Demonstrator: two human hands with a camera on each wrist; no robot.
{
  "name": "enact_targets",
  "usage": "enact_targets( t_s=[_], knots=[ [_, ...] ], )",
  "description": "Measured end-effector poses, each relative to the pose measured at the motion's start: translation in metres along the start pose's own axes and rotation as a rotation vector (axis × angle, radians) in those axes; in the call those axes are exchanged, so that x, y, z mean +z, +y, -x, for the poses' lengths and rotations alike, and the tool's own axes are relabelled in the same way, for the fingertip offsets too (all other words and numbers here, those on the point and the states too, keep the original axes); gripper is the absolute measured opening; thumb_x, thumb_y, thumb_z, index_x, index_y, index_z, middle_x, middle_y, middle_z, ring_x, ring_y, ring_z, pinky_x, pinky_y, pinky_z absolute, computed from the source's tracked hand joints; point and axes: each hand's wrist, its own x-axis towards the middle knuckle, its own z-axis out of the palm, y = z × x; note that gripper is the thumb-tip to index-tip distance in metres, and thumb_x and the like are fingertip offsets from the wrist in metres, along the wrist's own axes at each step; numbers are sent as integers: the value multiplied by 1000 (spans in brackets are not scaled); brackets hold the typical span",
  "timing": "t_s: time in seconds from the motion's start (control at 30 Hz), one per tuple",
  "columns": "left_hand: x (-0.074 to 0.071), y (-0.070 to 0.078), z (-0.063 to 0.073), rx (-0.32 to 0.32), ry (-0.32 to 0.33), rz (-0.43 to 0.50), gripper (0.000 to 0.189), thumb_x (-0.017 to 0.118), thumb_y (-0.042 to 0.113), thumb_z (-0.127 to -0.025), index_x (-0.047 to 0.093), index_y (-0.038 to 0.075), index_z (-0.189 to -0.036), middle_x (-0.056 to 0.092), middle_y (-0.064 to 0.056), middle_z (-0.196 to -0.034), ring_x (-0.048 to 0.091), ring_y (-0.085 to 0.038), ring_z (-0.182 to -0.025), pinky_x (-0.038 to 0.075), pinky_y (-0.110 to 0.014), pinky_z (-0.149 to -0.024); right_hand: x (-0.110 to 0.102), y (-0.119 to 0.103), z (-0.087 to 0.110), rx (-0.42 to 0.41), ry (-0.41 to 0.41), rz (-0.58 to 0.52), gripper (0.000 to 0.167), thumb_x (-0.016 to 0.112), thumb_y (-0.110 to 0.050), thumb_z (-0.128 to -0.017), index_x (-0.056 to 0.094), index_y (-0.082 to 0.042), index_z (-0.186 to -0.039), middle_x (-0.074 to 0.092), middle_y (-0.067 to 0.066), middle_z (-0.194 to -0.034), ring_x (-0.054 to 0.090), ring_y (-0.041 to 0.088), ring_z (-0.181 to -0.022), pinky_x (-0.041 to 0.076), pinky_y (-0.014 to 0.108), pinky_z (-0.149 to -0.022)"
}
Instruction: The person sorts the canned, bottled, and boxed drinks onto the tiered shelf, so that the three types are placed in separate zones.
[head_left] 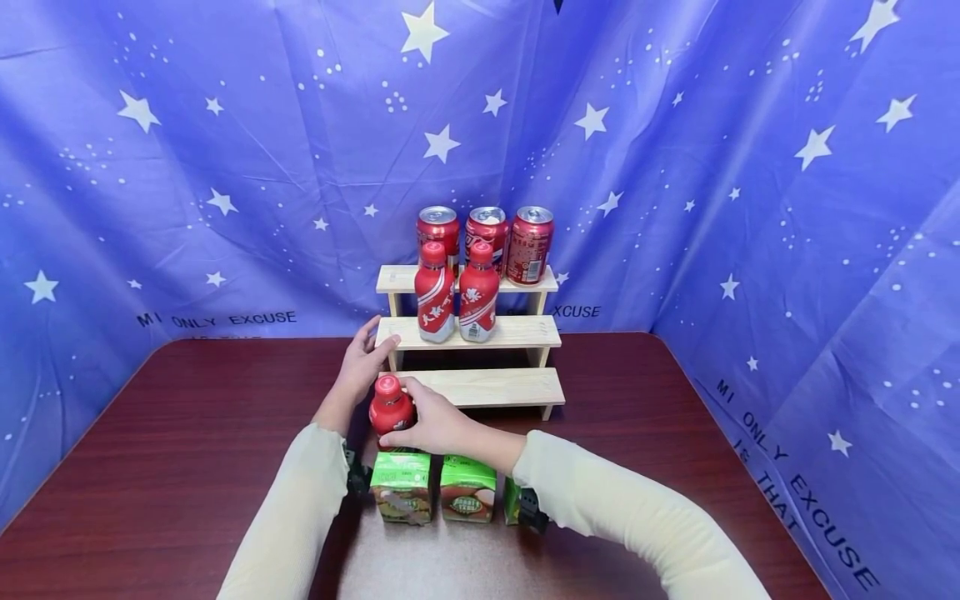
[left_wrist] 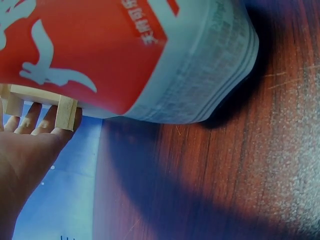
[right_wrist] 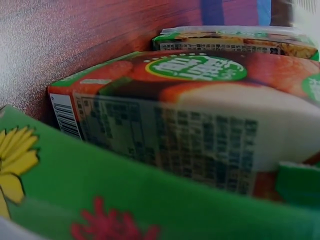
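Observation:
My right hand [head_left: 438, 423] grips a red plastic bottle [head_left: 390, 412] by its body, thumb on the near side. The bottle stands upright in front of the left end of the lowest step of a wooden three-step stand [head_left: 487, 387]. It looms large in the left wrist view, with its white base close over the table. My left hand [head_left: 360, 363] holds the left end of the middle step, thumb on top. In the left wrist view its fingers [left_wrist: 30, 117] reach behind the wood. Two matching red bottles [head_left: 435, 300] stand on the middle step.
Three red cans [head_left: 530, 246] line the top step. Green drink cartons [head_left: 468, 492] stand in a row before the stand, one partly hidden by my right wrist; they fill the right wrist view. A blue star-printed curtain [head_left: 300, 167] borders the dark red wooden table [head_left: 187, 442].

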Motion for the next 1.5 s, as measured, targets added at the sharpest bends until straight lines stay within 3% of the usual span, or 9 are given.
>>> enact_targets(
  t_s=[0.4,0.63,0.97,1.3,1.5],
  knots=[
    [-2,-3,-1,1,-11,26,68,56,21,-94,18,19,-151,34,-17,-149,44,-33,-125,39,-51,-102,1,-1,1,6,12,12,72,77,-27,-77,39,-14,-136,58,3,-123,56,12,-112,45,27,-96],
    [1,15,11,-31,-28,23,67,54,16,-95,17,14,-150,31,-19,-150,42,-36,-127,37,-51,-104,2,0,-1,33,12,4,71,76,-27,-78,38,-14,-137,58,3,-124,56,13,-111,46,28,-95],
    [-1,-2,-1,-5,-10,9,68,56,22,-94,18,20,-150,34,-16,-149,44,-33,-126,39,-50,-103,2,-1,-1,12,34,43,69,77,-26,-78,41,-14,-136,60,3,-122,57,12,-110,46,26,-94],
    [-1,-1,-1,-7,-5,15,69,57,22,-94,18,18,-150,34,-16,-149,43,-33,-126,39,-51,-102,-2,-5,6,9,56,82,68,78,-26,-77,44,-13,-134,62,3,-121,58,13,-109,46,26,-94],
    [0,10,7,-27,-23,43,69,56,18,-94,17,15,-151,33,-17,-150,43,-33,-126,39,-50,-102,-7,-4,11,17,64,64,68,79,-27,-75,46,-14,-133,62,1,-119,58,11,-107,46,26,-93]
  ],
)
